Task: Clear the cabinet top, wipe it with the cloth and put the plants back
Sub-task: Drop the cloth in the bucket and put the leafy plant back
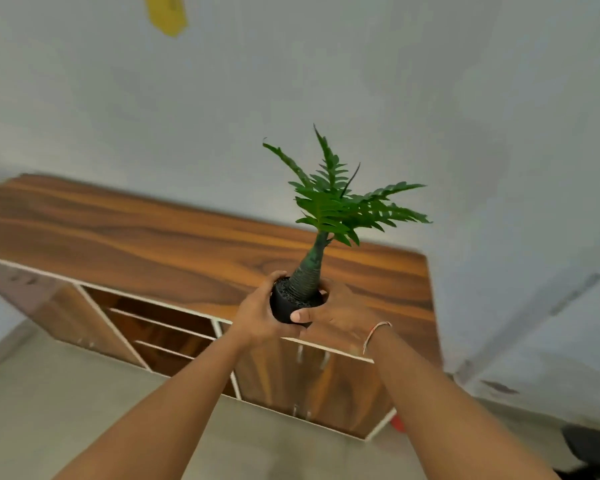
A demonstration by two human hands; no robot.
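A small green plant [340,206] with a ribbed trunk stands in a round black pot [286,304]. Both hands hold that pot in the air in front of the cabinet's front edge. My left hand [257,313] wraps its left side. My right hand [336,315] cups its right side, thumb across the front. The wooden cabinet top [136,233] stretches from left to right behind the plant, and nothing stands on the part I can see. No cloth is in view.
The cabinet has open shelves [160,327] at its middle and closed doors [326,386] with handles on the right. A pale wall rises behind it, with a yellow object [167,13] high up. Something red [397,422] lies on the floor by the cabinet's right corner.
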